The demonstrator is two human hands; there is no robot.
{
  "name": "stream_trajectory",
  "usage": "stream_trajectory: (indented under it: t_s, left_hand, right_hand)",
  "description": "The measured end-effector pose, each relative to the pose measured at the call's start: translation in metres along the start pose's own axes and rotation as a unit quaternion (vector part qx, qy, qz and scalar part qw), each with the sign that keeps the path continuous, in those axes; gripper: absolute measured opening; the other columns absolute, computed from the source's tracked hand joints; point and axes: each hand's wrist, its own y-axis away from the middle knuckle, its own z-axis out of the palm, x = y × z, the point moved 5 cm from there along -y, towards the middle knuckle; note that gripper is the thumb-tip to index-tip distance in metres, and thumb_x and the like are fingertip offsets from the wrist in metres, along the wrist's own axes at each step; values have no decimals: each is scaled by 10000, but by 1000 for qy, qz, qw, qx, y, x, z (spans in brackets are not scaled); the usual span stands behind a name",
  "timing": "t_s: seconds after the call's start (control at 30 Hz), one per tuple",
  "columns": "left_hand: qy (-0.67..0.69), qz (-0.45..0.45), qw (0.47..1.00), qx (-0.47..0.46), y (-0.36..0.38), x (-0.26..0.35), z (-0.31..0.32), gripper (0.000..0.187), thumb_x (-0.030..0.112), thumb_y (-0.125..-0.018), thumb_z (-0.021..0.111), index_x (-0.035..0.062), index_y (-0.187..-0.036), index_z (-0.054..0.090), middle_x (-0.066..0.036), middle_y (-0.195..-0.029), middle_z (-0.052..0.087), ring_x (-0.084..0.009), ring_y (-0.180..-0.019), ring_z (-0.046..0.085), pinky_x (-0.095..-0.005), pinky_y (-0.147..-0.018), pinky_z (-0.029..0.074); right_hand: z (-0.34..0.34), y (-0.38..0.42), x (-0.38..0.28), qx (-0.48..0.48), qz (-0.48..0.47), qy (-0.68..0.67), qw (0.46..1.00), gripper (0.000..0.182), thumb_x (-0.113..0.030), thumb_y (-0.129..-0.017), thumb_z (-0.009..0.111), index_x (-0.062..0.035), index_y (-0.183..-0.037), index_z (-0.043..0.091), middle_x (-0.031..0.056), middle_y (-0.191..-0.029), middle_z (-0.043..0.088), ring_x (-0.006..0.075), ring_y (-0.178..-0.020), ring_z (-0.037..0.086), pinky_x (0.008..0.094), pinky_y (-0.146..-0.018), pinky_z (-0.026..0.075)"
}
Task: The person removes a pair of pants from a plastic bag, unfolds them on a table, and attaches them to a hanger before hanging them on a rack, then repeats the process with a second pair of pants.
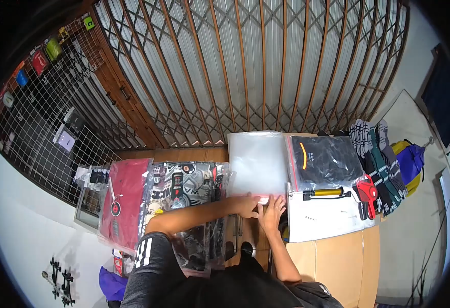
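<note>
You stand at a clear plastic bag stack [258, 167], your left hand [246, 206] with its fingers curled and your right hand [271, 213] with its fingers extended and slightly parted, close together at the near, red-edged side; whether either pinches the plastic cannot be told. The stack lies between a patterned bagged garment [189, 177] on your left and a black bagged garment [327, 164] on your right, near a white sheet [322, 223] bearing a black-and-yellow tool [327, 193].

No lettering reads clearly; three white stripes [144, 252] mark the left sleeve [159, 256].
</note>
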Motion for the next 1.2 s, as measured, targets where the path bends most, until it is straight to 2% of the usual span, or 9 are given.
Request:
stream_trajectory:
  t_s: [0.17,0.33,0.37,0.5,0.53,0.63,0.73,0.93,1.2]
  left_hand:
    - [6,150,987,59,94,64,-9,747,374,-968,623,-45,-1508,322,-362,-1412,482,-486,-1230,559,-513,-1050,474]
    - [73,279,948,133,230,109,3,693,380,-997,614,-1,-1517,360,-295,-1450,496,-462,-1252,556,-490,-1067,470]
    - [90,298,937,156,258,114,10,684,385,-994,625,8,-1512,383,-277,-1444,515,-444,-1228,583,-475,-1043,488]
    - [202,263,936,117,349,115,65,649,307,-975,681,11,-1495,429,-247,-1369,597,-367,-1197,634,-429,-1023,498]
    - [246,290,913,148,368,114,82,625,226,-977,686,20,-1505,421,-217,-1349,623,-298,-1199,646,-404,-1031,501]
    - [470,205,852,101,391,86,175,565,147,-1007,644,40,-1514,418,-144,-1369,625,-222,-1222,628,-359,-1050,493]
    - [510,111,836,169,400,56,270,516,178,-1025,624,18,-1481,445,-170,-1346,629,-210,-1189,636,-358,-1013,508]
    - [426,-35,897,113,405,15,449,638,327,-960,700,-6,-1456,475,-265,-1362,601,-345,-1232,625,-403,-1026,497]
    - [208,64,971,98,395,90,456,606,332,-953,693,-29,-1405,516,-265,-1296,640,-362,-1181,648,-425,-1001,513]
  right_hand:
    - [13,95,-6,-10,-29,8,999,783,-177,-845,712,33,-1500,338,399,-1570,187,606,-1450,176,745,-1134,167]
    - [59,219,22,-121,33,43,991,709,-262,-887,716,3,-1468,408,341,-1588,210,547,-1460,209,776,-1099,201]
    - [61,246,24,-113,56,48,991,682,-257,-881,724,2,-1445,440,335,-1543,311,513,-1434,297,730,-1107,251]
    - [66,337,29,-134,167,-27,976,559,-238,-861,757,16,-1323,571,296,-1286,626,422,-1247,587,544,-1076,431]
    - [71,358,30,-126,181,-43,974,526,-233,-858,761,18,-1289,596,285,-1227,655,421,-1190,619,517,-1041,461]
    - [90,426,43,-100,198,-96,970,440,-225,-860,765,25,-1206,659,258,-1084,719,394,-1041,698,455,-926,538]
    - [93,483,37,-162,257,-164,938,415,-205,-866,754,24,-1201,667,231,-1005,735,345,-968,714,423,-897,544]
    - [94,581,70,-183,276,-135,934,524,-343,-838,771,5,-1222,689,237,-1049,737,325,-1031,708,391,-955,528]
    - [10,708,89,-65,365,-182,911,537,-355,-843,746,17,-1224,677,215,-1099,741,297,-1069,706,373,-959,527]
